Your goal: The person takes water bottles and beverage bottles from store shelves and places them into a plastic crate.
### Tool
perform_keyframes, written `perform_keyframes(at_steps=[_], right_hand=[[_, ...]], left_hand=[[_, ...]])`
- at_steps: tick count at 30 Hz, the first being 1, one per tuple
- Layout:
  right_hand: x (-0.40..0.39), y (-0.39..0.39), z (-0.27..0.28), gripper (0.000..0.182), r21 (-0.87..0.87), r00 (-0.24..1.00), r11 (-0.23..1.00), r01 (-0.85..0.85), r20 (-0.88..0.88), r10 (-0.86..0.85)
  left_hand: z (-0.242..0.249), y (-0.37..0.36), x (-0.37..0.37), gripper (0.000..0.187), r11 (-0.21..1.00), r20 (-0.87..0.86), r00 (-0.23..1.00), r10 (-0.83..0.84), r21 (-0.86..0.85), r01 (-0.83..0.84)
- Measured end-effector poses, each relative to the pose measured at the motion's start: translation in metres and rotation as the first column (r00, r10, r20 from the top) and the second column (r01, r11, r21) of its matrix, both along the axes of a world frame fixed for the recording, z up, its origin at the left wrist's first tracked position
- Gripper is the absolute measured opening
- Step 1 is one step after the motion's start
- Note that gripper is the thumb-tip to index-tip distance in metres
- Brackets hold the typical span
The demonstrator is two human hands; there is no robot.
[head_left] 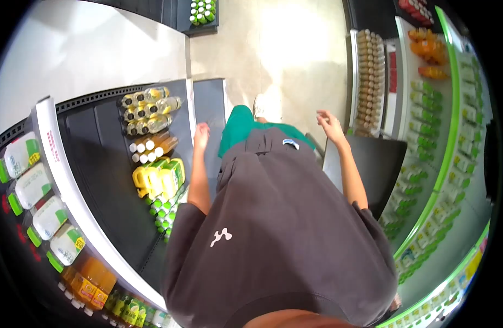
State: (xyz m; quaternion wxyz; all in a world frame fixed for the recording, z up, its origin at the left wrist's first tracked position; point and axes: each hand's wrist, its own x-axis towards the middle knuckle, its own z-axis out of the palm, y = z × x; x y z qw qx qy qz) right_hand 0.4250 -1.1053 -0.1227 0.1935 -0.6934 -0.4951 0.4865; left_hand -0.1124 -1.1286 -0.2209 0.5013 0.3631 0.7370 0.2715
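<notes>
My left hand [201,134] hangs beside my left hip, its fingers loosely bent and slightly blurred, with nothing visible in it. It is nearest to the low dark shelf [209,102] on my left. On that side stand yellow oil jugs [159,178], bottles with white caps and brown contents [151,147], and clear bottles with dark caps and yellow labels [148,111]. Out to my right side, my right hand [330,127] is held with its fingers apart and holds nothing. Below it is a dark flat panel [366,164], apart from the hand.
Pale floor [295,49] stretches ahead between the shelves. White-and-green packages [41,183] and orange bottles [89,281] line the left upper shelf. On the right are stacked brown round items [369,82], orange bags [428,49] and rows of green-and-white packs [425,117].
</notes>
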Motion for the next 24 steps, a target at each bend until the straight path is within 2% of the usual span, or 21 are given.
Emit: perform_keyframes(at_steps=[2,3,4,5,6,8,10,11,12,13,14,15,16,17,19,20,21,22,24], right_hand=[[-0.005,0.066,0.050,0.034,-0.016,0.949,0.983,0.181,-0.258,-0.179],[-0.006,0.087,0.071,0.034,0.009,0.911,0.976,0.218,-0.361,-0.200],[-0.006,0.101,0.086,0.035,0.012,0.890,0.966,0.257,-0.393,-0.232],[-0.003,0.106,0.084,0.035,0.026,0.904,0.964,0.266,-0.352,-0.241],[0.002,0.109,0.078,0.034,0.041,0.918,0.961,0.274,-0.308,-0.249],[0.018,0.095,0.047,0.035,-0.002,0.955,0.962,0.274,-0.121,-0.272],[0.041,0.050,-0.007,0.036,-0.017,0.962,0.975,0.223,0.164,-0.218],[0.060,0.006,-0.055,0.034,0.116,0.946,0.984,0.134,0.280,-0.162],[0.061,-0.008,-0.048,0.044,-0.302,0.915,0.926,0.229,0.390,-0.099],[0.075,-0.053,-0.083,0.043,-0.377,0.925,0.891,0.252,0.365,-0.107],[0.064,-0.069,-0.065,0.042,-0.464,0.919,0.794,0.392,0.243,-0.312],[0.048,-0.077,-0.042,0.037,-0.436,0.880,0.765,0.474,0.234,-0.412],[0.045,-0.129,-0.093,0.033,-0.570,0.751,0.576,0.586,0.114,-0.651],[0.053,-0.187,-0.126,0.030,-0.603,0.583,0.455,0.655,0.019,-0.813],[0.018,-0.146,-0.087,0.028,-0.586,0.629,0.476,0.656,0.075,-0.774],[0.004,-0.111,-0.070,0.027,-0.569,0.665,0.505,0.648,0.101,-0.740],[-0.007,-0.070,-0.055,0.027,-0.546,0.679,0.528,0.651,0.107,-0.726],[-0.015,-0.029,-0.044,0.028,-0.517,0.677,0.543,0.662,0.101,-0.729],[-0.024,0.063,-0.010,0.031,-0.452,0.648,0.549,0.703,0.090,-0.756]], left_hand=[[0.027,0.093,0.022,0.027,1.000,-0.027,1.000,-0.005,0.014,0.005],[0.042,0.130,0.033,0.027,1.000,-0.025,1.000,-0.001,0.017,0.001],[0.054,0.162,0.046,0.030,0.996,0.003,0.997,-0.071,0.057,0.071],[0.058,0.182,0.056,0.033,0.986,0.029,0.989,-0.144,0.096,0.140],[0.054,0.192,0.059,0.033,0.986,0.037,0.989,-0.146,0.091,0.142],[0.027,0.218,0.067,0.035,0.955,-0.019,0.955,-0.294,0.023,0.295],[-0.015,0.219,0.063,0.035,0.925,-0.078,0.924,-0.375,-0.098,0.367],[-0.025,0.215,0.063,0.035,0.905,-0.095,0.906,-0.412,-0.154,0.396],[-0.033,0.209,0.060,0.034,0.882,-0.151,0.876,-0.457,-0.205,0.425],[-0.037,0.206,0.058,0.034,0.855,-0.203,0.839,-0.504,-0.255,0.452],[-0.048,0.203,0.053,0.032,0.823,-0.164,0.842,-0.513,-0.372,0.429],[-0.047,0.201,0.048,0.028,0.820,-0.108,0.867,-0.486,-0.400,0.409],[-0.056,0.200,0.034,0.026,0.780,-0.064,0.815,-0.576,-0.343,0.524],[-0.068,0.207,0.024,0.026,0.754,-0.044,0.771,-0.635,-0.252,0.606],[-0.092,0.230,0.023,0.025,0.817,-0.310,0.775,-0.551,-0.009,0.577],[-0.091,0.263,0.027,0.024,0.773,-0.337,0.704,-0.625,-0.143,0.618],[-0.084,0.302,0.046,0.026,0.866,-0.279,0.844,-0.458,-0.354,0.352],[-0.076,0.345,0.060,0.027,0.874,-0.335,0.812,-0.478,-0.277,0.400],[-0.094,0.442,0.095,0.032,0.864,-0.211,0.866,-0.453,-0.344,0.368]])
